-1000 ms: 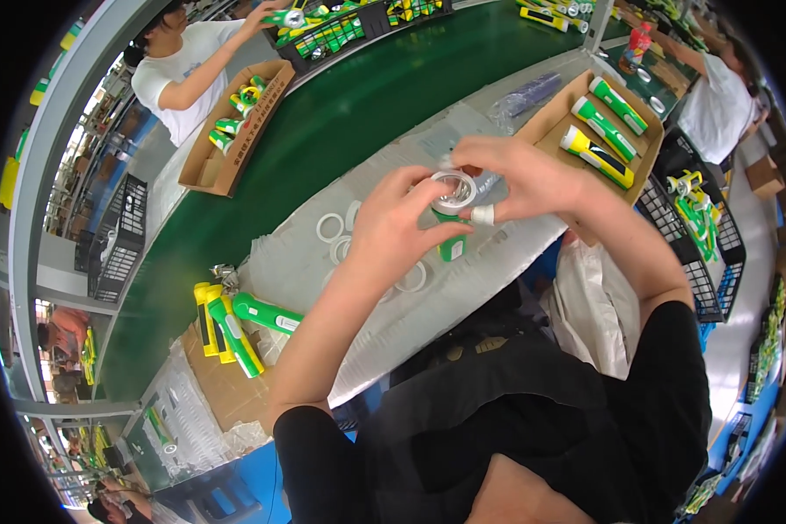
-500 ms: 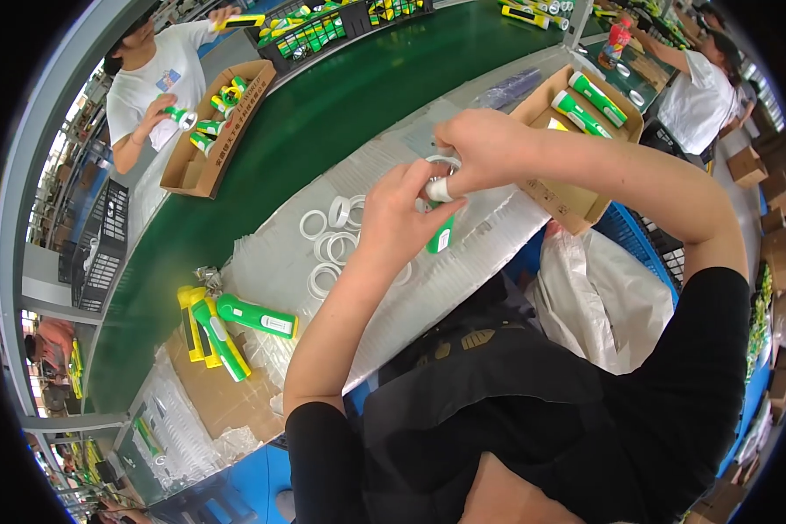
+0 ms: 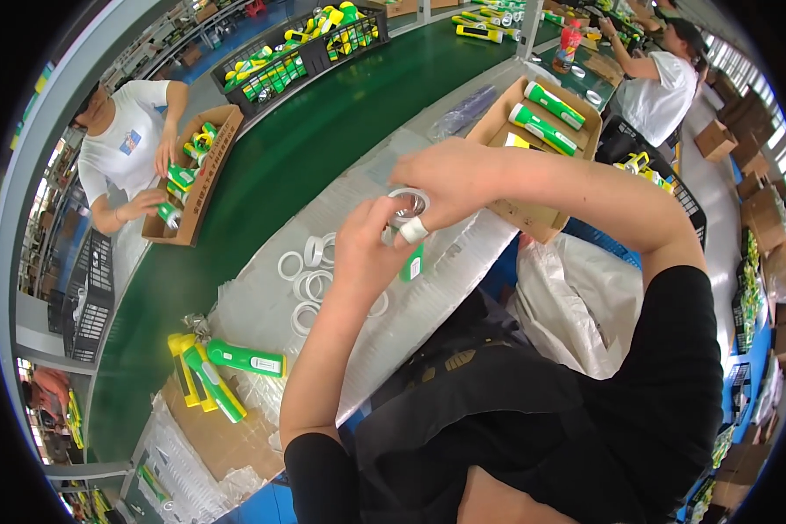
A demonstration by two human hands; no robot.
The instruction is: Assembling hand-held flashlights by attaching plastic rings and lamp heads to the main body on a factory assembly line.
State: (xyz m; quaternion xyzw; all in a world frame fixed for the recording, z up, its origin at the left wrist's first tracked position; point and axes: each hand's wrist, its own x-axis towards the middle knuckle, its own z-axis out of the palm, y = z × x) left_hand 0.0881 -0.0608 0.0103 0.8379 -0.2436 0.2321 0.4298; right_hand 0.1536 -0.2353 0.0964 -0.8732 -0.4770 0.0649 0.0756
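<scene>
Both my hands are together over the worktable, around a green flashlight (image 3: 412, 265) with its round head turned up. My left hand (image 3: 364, 246) is closed around the flashlight just below its head. My right hand (image 3: 452, 179) grips a white ring (image 3: 409, 203) at the head, its fingers curled over the far side; a white wrap covers one digit. Whether the ring is fully seated cannot be made out. Beside my left forearm lie several loose white rings (image 3: 318, 286). Farther left, a green flashlight (image 3: 246, 358) rests against other green and yellow flashlights (image 3: 215, 382).
A cardboard box (image 3: 526, 218) holding green flashlights stands right of my hands. Beyond the table runs a green conveyor belt (image 3: 341, 131). Across it, a co-worker (image 3: 127, 144) handles flashlights at another cardboard box (image 3: 208, 188). A white sack (image 3: 568, 306) hangs below the right edge.
The whole view has shifted slightly. My hands stay together at the flashlight head, with the ring turned more toward view. Across the belt, the co-worker has brought both hands down to the box.
</scene>
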